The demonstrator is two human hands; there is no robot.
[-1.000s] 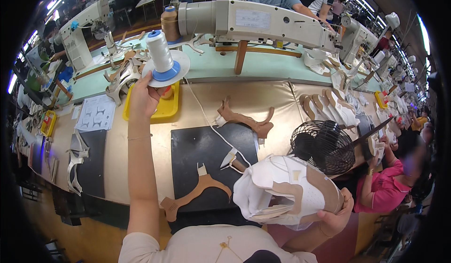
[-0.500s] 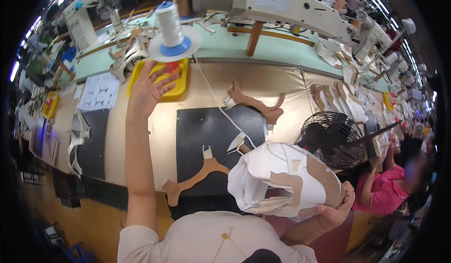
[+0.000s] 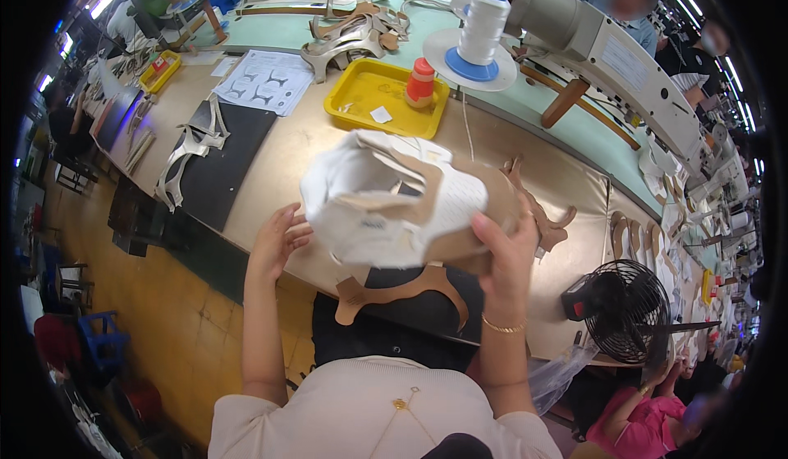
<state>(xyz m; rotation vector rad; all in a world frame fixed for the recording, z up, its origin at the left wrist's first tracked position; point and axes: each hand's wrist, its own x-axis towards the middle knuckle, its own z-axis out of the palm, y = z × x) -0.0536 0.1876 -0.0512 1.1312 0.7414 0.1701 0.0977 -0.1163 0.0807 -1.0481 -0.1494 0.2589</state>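
Right hand (image 3: 509, 254) grips a white-tan shoe upper (image 3: 457, 200) mid-frame, left hand (image 3: 281, 239) unclenched beside it; printed sheet (image 3: 263, 83) upper left, gold tabletop (image 3: 283, 157) edge nearby.

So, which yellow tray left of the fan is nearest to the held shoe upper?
The central tray, beyond the shoe upper; the other tray lies far left, past the papers.

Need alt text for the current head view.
The right hand holds a white-and-tan shoe upper, blurred, above a gold-topped workbench; the left hand is open near its left end. Beyond sit a yellow tray and white thread spool; a black fan stands at right.
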